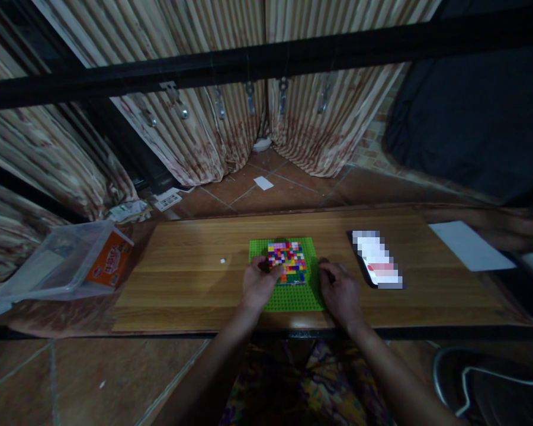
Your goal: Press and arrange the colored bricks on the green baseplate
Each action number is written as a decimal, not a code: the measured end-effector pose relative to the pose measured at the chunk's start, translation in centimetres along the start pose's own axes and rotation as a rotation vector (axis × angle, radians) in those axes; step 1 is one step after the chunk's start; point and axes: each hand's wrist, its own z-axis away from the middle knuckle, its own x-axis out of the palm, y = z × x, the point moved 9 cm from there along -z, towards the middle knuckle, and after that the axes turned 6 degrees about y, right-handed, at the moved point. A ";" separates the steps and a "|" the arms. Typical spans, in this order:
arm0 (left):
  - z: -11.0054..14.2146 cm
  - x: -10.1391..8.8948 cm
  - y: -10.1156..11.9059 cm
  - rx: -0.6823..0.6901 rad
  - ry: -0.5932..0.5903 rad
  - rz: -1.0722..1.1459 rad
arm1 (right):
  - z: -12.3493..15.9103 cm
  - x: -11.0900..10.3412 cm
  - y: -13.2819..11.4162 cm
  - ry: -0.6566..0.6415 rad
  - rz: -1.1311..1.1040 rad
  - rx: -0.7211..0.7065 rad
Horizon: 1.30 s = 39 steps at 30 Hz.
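Note:
A green studded baseplate (288, 299) lies on the wooden board, with a block of many-coloured toy bricks (292, 260) standing on its upper middle part. My left hand (258, 283) is closed at the left side of the brick block, its thumb over the block's edge and its fingers curled beside it. At the plate's right edge, my right hand (342, 294) rests with fingers curled and pressed together; whatever they hold, if anything, is hidden. A small white piece (222, 261) lies on the board to the left of the plate.
The wooden board (182, 296) bears a phone (379, 260) right of my right hand. White paper (471, 244) lies at the far right. A clear plastic box (66, 266) with an orange label stands at the left. A dark bar (266, 62) crosses above, with hanging clips.

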 end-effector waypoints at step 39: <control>-1.8 3.3 2.5 0.265 -0.065 0.065 | -2.6 6.9 -4.6 -0.116 -0.396 0.240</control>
